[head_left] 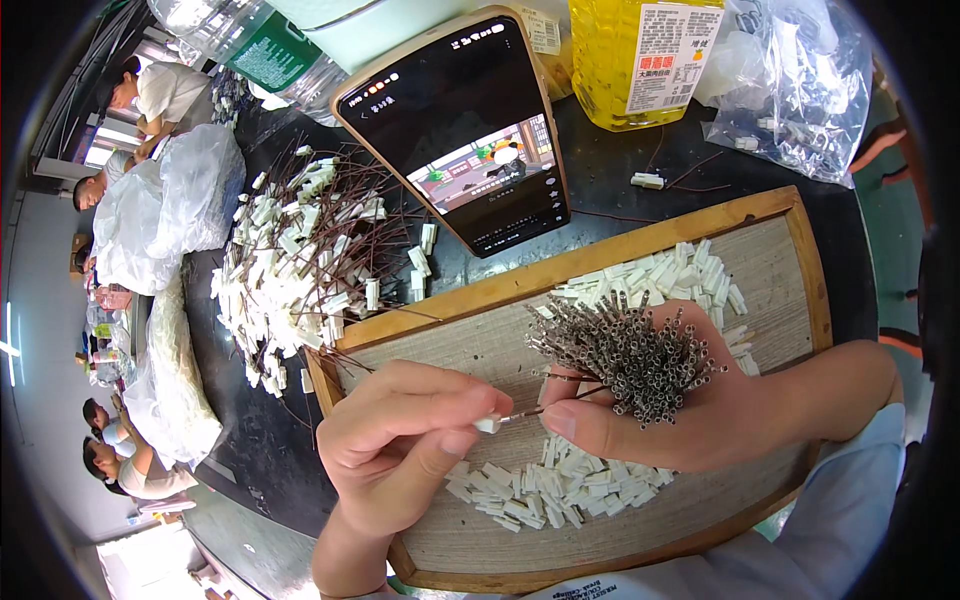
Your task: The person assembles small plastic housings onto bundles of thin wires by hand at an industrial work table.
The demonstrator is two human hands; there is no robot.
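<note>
Between thumb and forefinger my left hand point(400, 440) pinches a small white plastic connector housing point(488, 424). My right hand point(690, 400) is wrapped round a thick bundle of brown wires with metal terminals point(650, 365), their crimped ends fanned out upward. One wire point(530, 412) stands apart from the bundle, under my right thumb, its metal end at the mouth of the housing. How far it sits inside I cannot tell. Below both hands lies a wood-framed tray point(440, 545) with loose white housings point(560, 490) scattered on it.
Left of the tray is a heap of wired white housings point(290, 270). A phone point(470, 140) playing a video leans behind the tray. Further back are a yellow bottle point(600, 60), a clear plastic bag point(800, 80) and a clear bottle point(260, 50). Other people point(130, 450) sit at the far left.
</note>
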